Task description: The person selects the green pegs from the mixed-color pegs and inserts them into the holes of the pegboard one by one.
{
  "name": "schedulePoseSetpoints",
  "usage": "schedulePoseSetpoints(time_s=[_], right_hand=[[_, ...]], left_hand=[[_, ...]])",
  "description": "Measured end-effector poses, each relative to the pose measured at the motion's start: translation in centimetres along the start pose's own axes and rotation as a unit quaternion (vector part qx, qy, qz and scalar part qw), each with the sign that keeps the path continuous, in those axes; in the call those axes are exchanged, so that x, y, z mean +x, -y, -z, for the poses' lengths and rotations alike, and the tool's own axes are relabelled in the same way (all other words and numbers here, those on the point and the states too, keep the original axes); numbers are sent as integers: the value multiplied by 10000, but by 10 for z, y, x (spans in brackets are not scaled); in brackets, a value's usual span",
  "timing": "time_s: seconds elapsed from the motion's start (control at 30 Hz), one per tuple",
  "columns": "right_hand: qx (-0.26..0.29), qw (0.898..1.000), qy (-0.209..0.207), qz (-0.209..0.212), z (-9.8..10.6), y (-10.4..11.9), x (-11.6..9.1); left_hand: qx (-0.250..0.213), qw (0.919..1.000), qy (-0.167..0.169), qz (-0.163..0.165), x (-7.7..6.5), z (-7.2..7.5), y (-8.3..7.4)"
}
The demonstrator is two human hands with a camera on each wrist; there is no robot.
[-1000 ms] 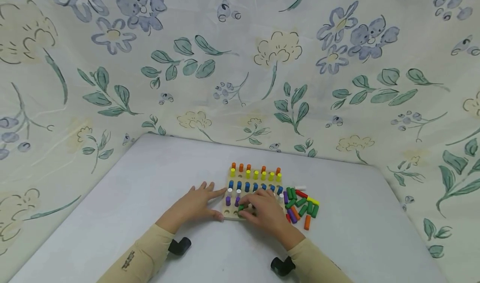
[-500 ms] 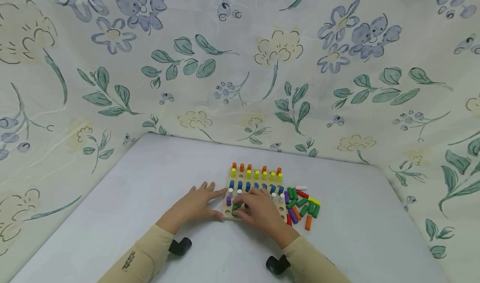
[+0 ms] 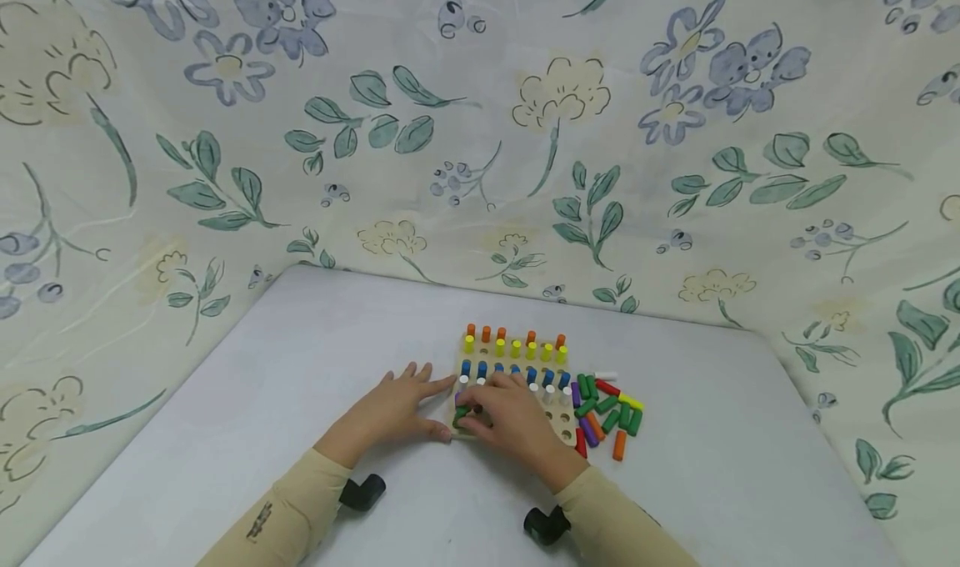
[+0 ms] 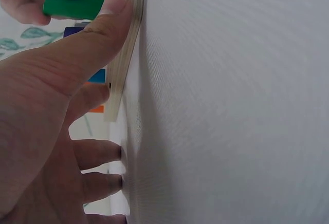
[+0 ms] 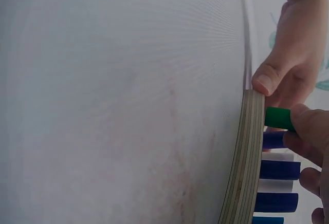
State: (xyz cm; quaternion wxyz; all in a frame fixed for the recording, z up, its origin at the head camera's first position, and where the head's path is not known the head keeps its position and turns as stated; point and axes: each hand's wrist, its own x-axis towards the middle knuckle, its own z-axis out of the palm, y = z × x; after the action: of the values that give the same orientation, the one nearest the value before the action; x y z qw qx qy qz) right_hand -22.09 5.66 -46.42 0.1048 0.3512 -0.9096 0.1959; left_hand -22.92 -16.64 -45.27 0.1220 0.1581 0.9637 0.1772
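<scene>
A wooden pegboard (image 3: pixel 572 426) lies on the table, with rows of orange, yellow, blue and white pegs standing in it. My right hand (image 3: pixel 517 421) pinches a green peg (image 4: pixel 72 7) between thumb and fingers at the board's near left corner. In the right wrist view that green peg (image 5: pixel 279 118) stands out from the board's face; whether it sits in a hole is hidden. My left hand (image 3: pixel 393 410) is spread on the table, its thumb and index finger against the board's left edge. My right hand covers part of the near rows.
Loose pegs lie in a heap right of the board, among them a green peg (image 3: pixel 635 422), an orange peg (image 3: pixel 619 446) and a white peg (image 3: pixel 606 376). The white table (image 3: pixel 360 317) ends at a floral curtain (image 3: pixel 450 150) behind.
My right hand has moved left across the near side of the board with the green peg, to the corner. More holes show on the right. My left hand stays in place.
</scene>
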Motion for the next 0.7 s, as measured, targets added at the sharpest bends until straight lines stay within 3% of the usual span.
schedulePoseSetpoints(time_s=[0.7], right_hand=[[-671,9972,126,313,4,5,4]], left_hand=[[101,9999,42,-7,2,2,-1]])
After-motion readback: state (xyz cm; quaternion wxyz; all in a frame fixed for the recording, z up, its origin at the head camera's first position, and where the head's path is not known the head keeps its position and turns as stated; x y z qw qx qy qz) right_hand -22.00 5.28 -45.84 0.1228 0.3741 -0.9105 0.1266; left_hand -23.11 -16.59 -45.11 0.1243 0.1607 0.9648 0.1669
